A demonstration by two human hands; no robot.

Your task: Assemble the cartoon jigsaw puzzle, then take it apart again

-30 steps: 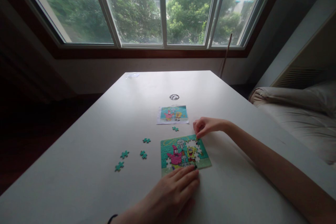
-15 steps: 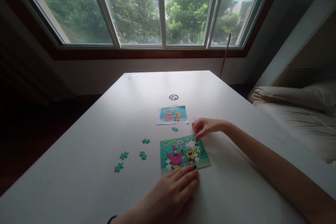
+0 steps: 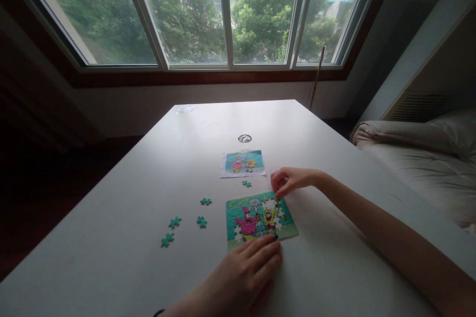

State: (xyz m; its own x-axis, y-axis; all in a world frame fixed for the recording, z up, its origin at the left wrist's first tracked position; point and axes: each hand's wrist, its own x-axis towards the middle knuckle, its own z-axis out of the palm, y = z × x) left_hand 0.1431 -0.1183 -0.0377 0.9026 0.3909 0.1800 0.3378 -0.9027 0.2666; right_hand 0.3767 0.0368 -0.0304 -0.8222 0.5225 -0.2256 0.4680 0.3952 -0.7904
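A cartoon jigsaw puzzle [image 3: 247,223] lies flat on the white table, with white gaps at its upper right, right side and lower left. My left hand [image 3: 247,265] rests over its near edge, fingers stretched out and hiding part of the bottom row. At the far right edge, my right hand [image 3: 286,181] has thumb and forefinger pinched together, tips touching the puzzle beside the upper gap. Whatever sits between those fingertips is hidden. Just beyond the puzzle is a teal puzzle piece group [image 3: 246,184], and behind it a printed reference picture [image 3: 243,163].
Several loose teal pieces lie left of the puzzle, among them one piece [image 3: 202,222] and another [image 3: 167,240]. A round table-hole cover [image 3: 244,138] and clear plastic [image 3: 184,109] are farther back. A padded seat [image 3: 416,153] stands to the right.
The whole view has shifted very slightly. Both hands keep the same places on the puzzle, and the loose pieces have not moved.
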